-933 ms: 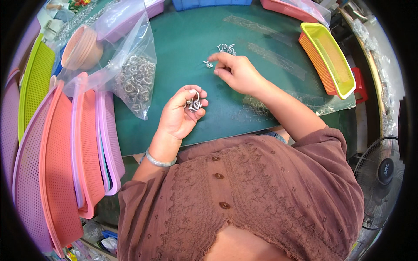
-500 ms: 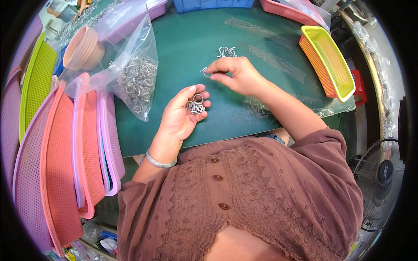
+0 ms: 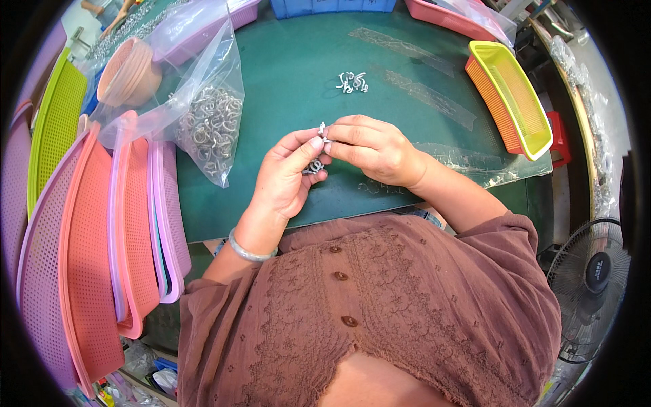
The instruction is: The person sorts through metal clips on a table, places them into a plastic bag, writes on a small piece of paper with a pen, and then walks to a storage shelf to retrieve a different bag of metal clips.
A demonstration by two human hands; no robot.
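Over the green table my two hands meet, fingertips close together. My left hand (image 3: pixel 288 163) is closed round several silvery metal rings (image 3: pixel 312 167), partly hidden by its fingers, and its thumb and forefinger pinch a small metal ring (image 3: pixel 322 129) at the top. The fingers of my right hand (image 3: pixel 374 149) pinch at that same piece from the other side. Beyond the hands lies a small pile of metal rings (image 3: pixel 353 83) on the table. To the left, a clear plastic bag (image 3: pixel 211 129) holds many more such rings.
Stacked purple and coral plastic baskets (image 3: pixel 95 271) stand along the left edge, beside a lime-green one (image 3: pixel 54 129). A yellow and orange basket (image 3: pixel 512 102) sits at the right. Blue (image 3: pixel 332 7) and pink (image 3: pixel 454 17) trays line the far edge. A fan (image 3: pixel 588 278) stands lower right.
My right hand has come down and left from near the pile, bringing a ring to my left hand. My left hand's fingers have closed from a cupped, opened pose.
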